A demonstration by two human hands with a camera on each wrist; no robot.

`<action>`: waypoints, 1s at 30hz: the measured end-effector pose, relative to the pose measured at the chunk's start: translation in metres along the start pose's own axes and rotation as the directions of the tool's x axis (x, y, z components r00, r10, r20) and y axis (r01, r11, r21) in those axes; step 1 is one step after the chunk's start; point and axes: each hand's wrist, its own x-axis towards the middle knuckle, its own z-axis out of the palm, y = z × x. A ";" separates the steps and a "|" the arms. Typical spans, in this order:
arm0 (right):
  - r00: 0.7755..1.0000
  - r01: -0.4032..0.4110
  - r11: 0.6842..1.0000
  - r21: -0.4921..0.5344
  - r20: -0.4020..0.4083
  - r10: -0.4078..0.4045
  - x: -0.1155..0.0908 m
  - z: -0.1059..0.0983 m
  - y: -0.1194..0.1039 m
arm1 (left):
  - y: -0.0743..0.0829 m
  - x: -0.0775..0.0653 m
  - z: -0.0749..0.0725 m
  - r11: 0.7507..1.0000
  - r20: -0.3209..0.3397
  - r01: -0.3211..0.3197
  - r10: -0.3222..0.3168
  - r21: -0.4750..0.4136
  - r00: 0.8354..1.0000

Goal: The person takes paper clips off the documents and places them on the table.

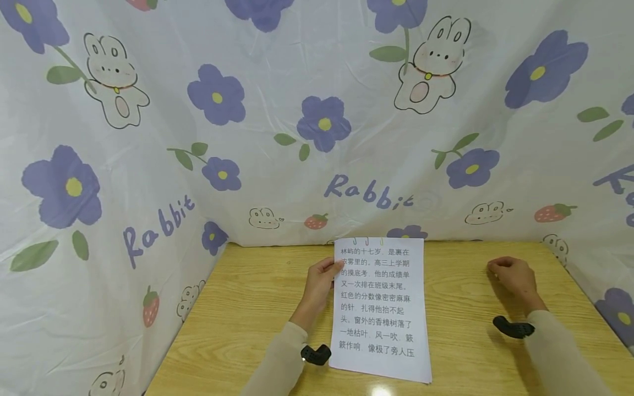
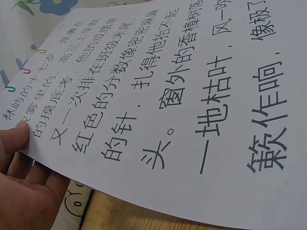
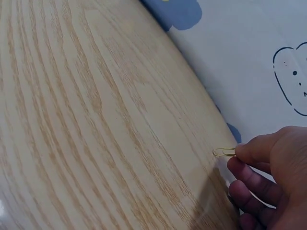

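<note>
While your left grip [image 1: 317,286] pinches the paper [image 1: 378,311] at the head view's lower centre, 3 clips [image 2: 26,71] already line its top edge; your right grip [image 1: 516,278], lower right, pinches a loose clip [image 3: 223,152] not yet attached.

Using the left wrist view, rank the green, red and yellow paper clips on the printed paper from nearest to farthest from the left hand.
1. Green paper clip: on the top edge, toward the corner by the left hand.
2. Red paper clip: between the other two.
3. Yellow paper clip: farthest along that edge.
</note>
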 end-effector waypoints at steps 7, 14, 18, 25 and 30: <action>1.000 -0.009 1.000 -0.006 -0.011 0.009 -0.004 0.003 -0.003 | -0.001 -0.001 -0.001 1.000 0.004 0.007 -0.007 0.012 1.000; 1.000 -0.021 1.000 0.001 -0.010 0.021 -0.003 0.003 -0.002 | 0.001 -0.002 0.000 1.000 0.008 0.004 -0.004 0.001 1.000; 1.000 -0.006 1.000 0.003 -0.011 0.006 -0.001 0.002 0.001 | 0.001 -0.002 0.001 1.000 0.005 0.009 -0.009 -0.006 1.000; 1.000 -0.007 1.000 0.010 -0.009 0.007 -0.001 0.000 0.002 | -0.002 0.000 0.001 1.000 0.008 0.005 -0.005 -0.007 1.000; 1.000 0.001 1.000 -0.002 -0.022 -0.001 -0.002 -0.001 0.001 | -0.002 -0.001 0.002 1.000 0.015 0.006 -0.006 0.002 1.000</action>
